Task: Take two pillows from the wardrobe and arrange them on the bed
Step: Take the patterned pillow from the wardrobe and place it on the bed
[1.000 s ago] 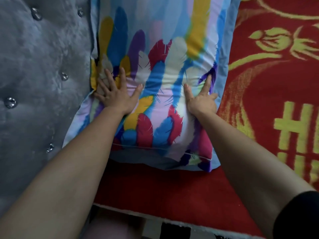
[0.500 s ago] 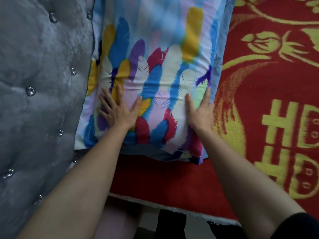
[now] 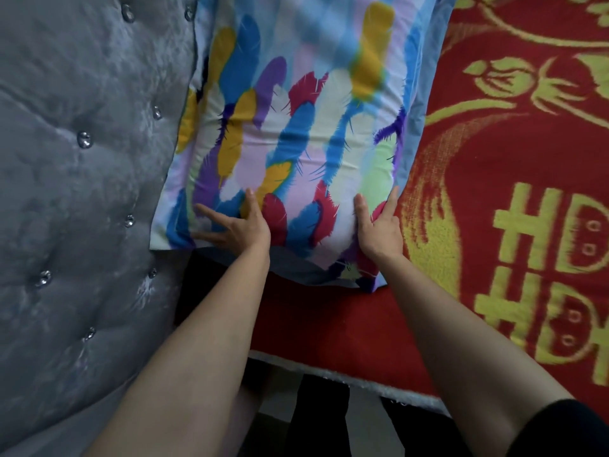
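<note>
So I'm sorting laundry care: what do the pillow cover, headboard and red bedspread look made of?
Pillow: smooth printed woven fabric, likely cotton or polyester; fine creases, matte. Headboard: grey velvet-like upholstery, sheeny crushed nap, tufted with crystal-like buttons. Bedspread: fuzzy woven or terry-like blanket, grainy yellow pattern.

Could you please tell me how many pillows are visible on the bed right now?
1: the feather-print pillow lies against the grey headboard under both hands; a second may be out of frame.
</note>
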The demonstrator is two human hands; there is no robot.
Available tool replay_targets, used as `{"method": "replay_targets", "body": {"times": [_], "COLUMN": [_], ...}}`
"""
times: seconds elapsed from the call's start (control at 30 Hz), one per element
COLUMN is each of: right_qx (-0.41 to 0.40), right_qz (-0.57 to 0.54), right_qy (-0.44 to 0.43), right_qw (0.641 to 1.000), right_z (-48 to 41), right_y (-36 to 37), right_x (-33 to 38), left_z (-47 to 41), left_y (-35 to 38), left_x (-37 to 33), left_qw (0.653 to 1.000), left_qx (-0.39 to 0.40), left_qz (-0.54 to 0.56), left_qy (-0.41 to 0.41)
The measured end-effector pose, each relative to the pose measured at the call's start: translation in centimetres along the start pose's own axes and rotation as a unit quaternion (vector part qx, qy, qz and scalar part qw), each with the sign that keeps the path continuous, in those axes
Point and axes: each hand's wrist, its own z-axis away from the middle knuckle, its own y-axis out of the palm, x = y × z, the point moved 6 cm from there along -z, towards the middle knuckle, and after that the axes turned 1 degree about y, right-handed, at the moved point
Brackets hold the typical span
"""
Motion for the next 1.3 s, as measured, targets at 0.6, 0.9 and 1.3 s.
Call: {"method": "replay_targets", "body": {"times": [0.6,0.9,1.3], "right_qx": [-0.087,-0.115,-0.009], "right_qz": [0.043,0.169,0.331], "right_qy": [-0.092,-0.122,-0.275], "right_qw": [0.991,0.971,0.903], "right_z": [5.0,2.6,-0.5], "right_y": [-1.7,-3.0,1.7], "right_x": [0.6,1.1,2.1], "left_z": [3.9,1.6,-2.1], "left_y": [-4.1,-4.1,3.9], "left_x": [-2.1,-3.1,-3.3], "left_qw": [0.996,0.919,0.800], "left_qx": [0.015,0.024,0.149], "left_qz": [-0.035,-0.322,-0.437], "left_qy": [0.086,0.224,0.383]}}
